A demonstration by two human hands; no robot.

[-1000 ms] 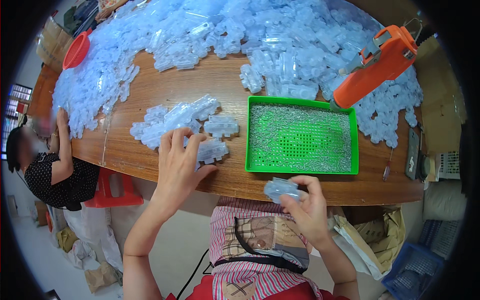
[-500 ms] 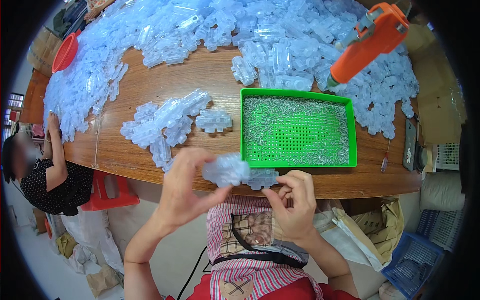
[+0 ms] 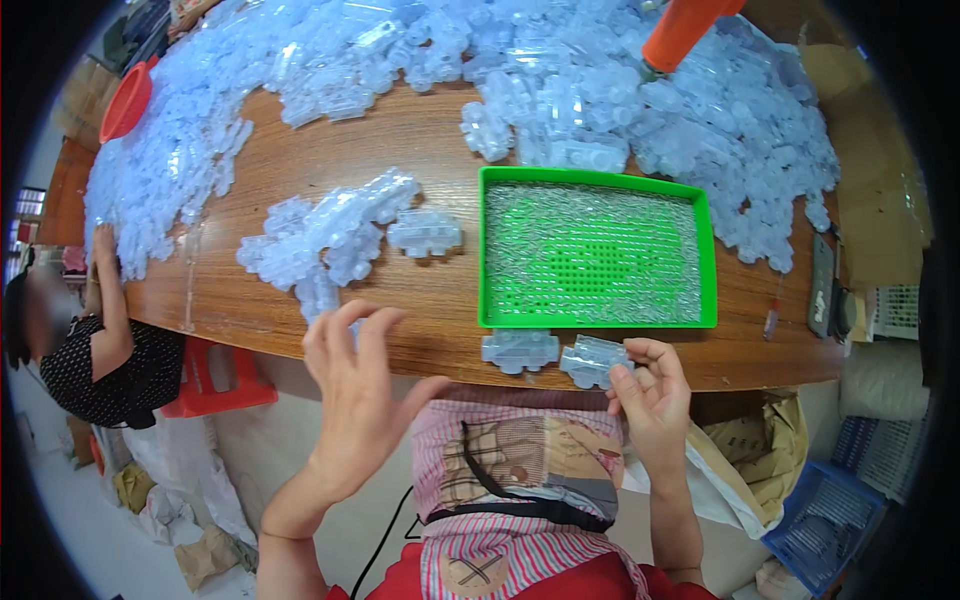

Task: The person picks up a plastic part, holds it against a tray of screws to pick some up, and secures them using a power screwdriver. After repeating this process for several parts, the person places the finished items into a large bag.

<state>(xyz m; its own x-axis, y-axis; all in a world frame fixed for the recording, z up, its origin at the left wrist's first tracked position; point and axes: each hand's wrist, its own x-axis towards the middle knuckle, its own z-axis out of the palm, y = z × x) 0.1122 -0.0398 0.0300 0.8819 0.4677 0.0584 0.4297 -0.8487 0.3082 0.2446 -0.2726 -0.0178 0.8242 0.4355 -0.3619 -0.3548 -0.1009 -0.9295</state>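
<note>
My right hand (image 3: 655,395) pinches one end of a clear plastic housing (image 3: 594,361) at the table's front edge, just below the green tray (image 3: 598,322). To its left lies a second clear plastic housing (image 3: 519,351), close under the tray's front left corner and touched by neither hand. My left hand (image 3: 358,385) is empty, its fingers spread and its thumb pointing right, over the table edge. Just beyond it lies a small heap of clear housings (image 3: 335,235), with a single clear housing (image 3: 425,233) at its right. Many small metal screws lie in the perforated tray.
A large pile of clear plastic parts (image 3: 590,90) covers the far table. An orange power screwdriver (image 3: 690,30) hangs above it. A red basket (image 3: 127,100) stands far left, near a co-worker (image 3: 95,360). A screwdriver (image 3: 771,322) lies right of the tray; a blue crate (image 3: 825,525) is below.
My left hand has let go of the housing it held. My right hand has moved right and holds a housing apart from the other. The orange screwdriver has swung up and away.
</note>
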